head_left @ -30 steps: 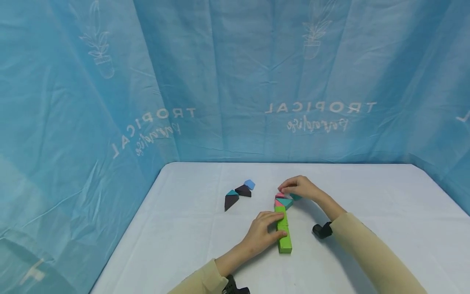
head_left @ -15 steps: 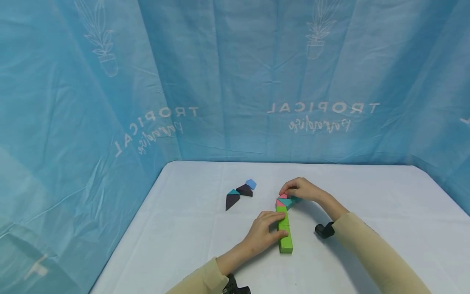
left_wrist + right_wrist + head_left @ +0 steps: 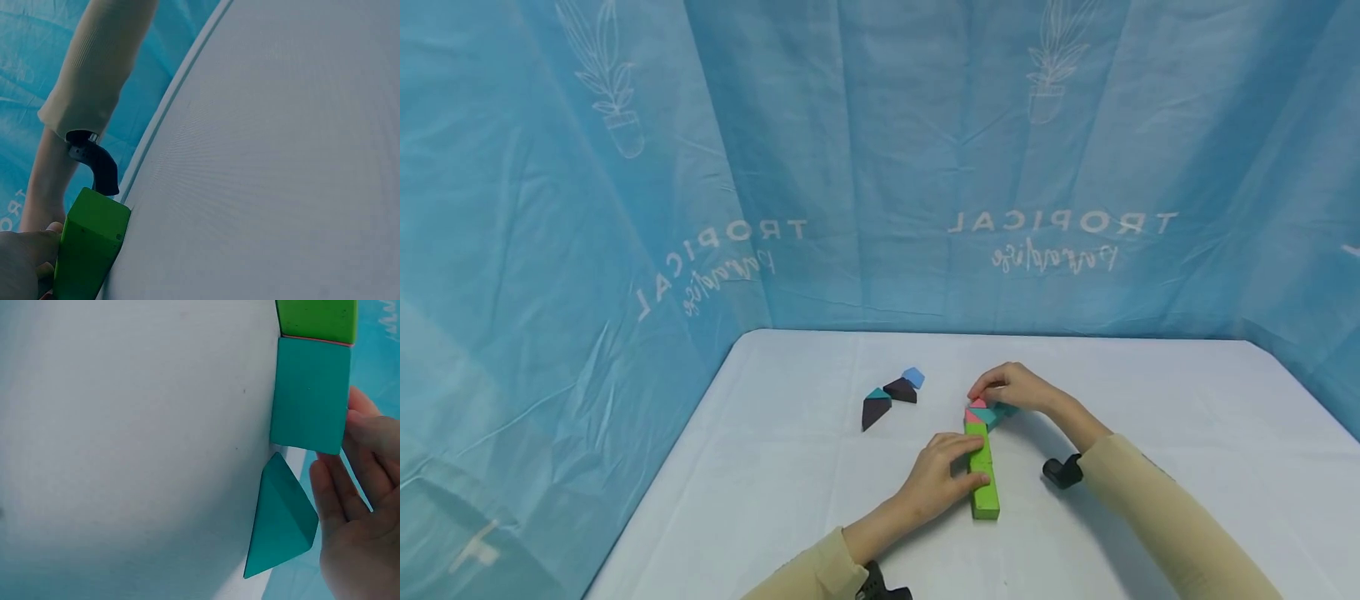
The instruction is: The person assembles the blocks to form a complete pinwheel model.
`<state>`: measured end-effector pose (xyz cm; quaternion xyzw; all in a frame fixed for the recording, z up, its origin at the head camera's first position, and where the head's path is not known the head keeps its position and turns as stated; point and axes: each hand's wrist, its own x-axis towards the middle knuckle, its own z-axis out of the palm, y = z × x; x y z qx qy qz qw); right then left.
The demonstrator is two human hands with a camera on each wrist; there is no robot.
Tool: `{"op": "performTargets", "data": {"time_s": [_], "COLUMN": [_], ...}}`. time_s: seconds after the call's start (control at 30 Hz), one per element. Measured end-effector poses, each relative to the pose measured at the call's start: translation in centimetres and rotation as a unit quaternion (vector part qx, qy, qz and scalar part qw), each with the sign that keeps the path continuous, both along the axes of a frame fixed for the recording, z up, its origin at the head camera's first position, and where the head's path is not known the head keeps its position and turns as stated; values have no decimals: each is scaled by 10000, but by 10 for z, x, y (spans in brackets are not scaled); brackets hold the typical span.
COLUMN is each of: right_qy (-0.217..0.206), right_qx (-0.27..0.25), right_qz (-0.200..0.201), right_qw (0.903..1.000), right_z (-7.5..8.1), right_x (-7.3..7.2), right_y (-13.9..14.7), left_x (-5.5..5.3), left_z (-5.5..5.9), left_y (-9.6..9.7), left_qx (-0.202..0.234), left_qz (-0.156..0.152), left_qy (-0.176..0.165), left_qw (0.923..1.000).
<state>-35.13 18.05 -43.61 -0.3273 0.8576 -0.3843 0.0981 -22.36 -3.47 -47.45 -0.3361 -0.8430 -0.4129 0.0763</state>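
Note:
My left hand rests on two green blocks lined up end to end, its thumb and fingertips lying across their tops. In the left wrist view the end of the nearer green block fills the lower left. Beyond the row sit a pink triangular block and a teal triangular block. My right hand pinches a second pink block right at their far side, its fingertips partly hiding it. In the right wrist view another teal prism lies beside the larger teal face.
Left of the row lie two dark blocks, a teal-topped piece and a blue pentagonal block. A white cloth covers the table. Blue printed curtains hang behind and at the sides.
My right hand has brought the pink block down and closer against the teal and pink pieces. The left hand stays on the green blocks. The head view has shifted slightly.

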Motion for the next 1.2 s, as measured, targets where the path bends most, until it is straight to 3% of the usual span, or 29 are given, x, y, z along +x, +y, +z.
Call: {"op": "performTargets", "data": {"time_s": [0.27,0.43,0.7,0.9,1.2], "right_qy": [-193,-394,253,851,1045], "right_qx": [-389,-284,-313,-409,-333], "right_qz": [-711,-797,-938,-1085,-1260], "right_qw": [9965,9956,9948,9896,9860], "right_z": [-2,-10,-14,-15,-17], "right_x": [8,14,19,30,44], "right_y": [31,50,59,61,67], "left_x": [1,1,-2,-2,-2], "left_z": [-4,-5,-4,-5,-5], "left_y": [0,-1,1,2,2], "left_qx": [40,-66,73,5,-48], "left_qz": [-2,54,38,62,117], "left_qy": [-11,37,39,109,60], "left_qw": [10000,10000,10000,9999,9999]}}
